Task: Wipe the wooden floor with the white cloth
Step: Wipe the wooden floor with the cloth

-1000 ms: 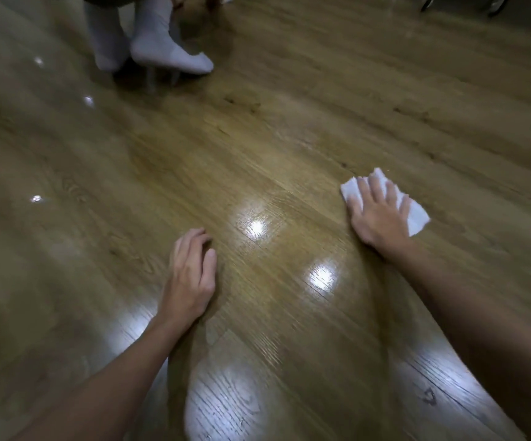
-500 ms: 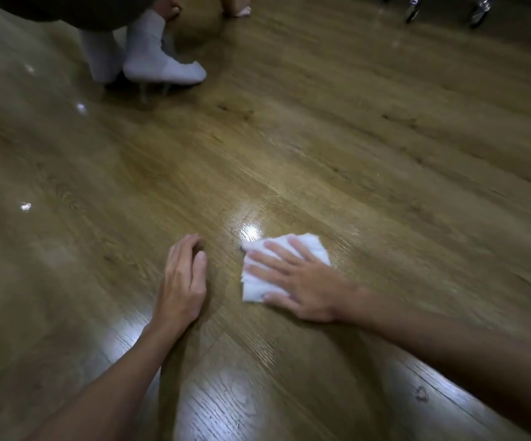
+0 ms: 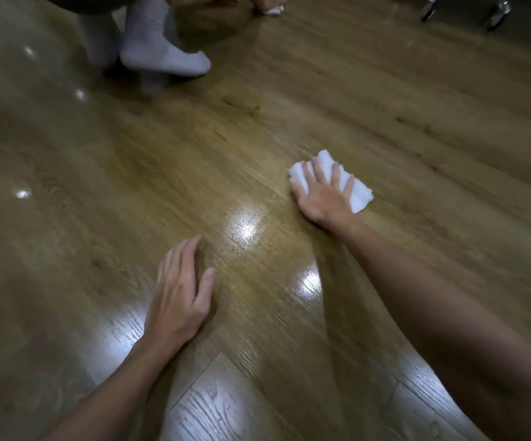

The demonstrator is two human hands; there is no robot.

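Note:
The white cloth lies folded on the glossy wooden floor, right of centre. My right hand lies flat on it with fingers spread, pressing it to the boards; cloth shows beyond the fingertips and to the right. My left hand rests on the floor lower and to the left, fingers nearly straight, holding nothing. It is well apart from the cloth.
Another person's feet in white socks stand at the top left. A further foot shows at the top centre. Chair casters are at the top right. Bright light reflections mark the floor between my hands.
My right hand has swept the cloth from beside my left hand back out to the right and away from me. My left hand has stayed in place.

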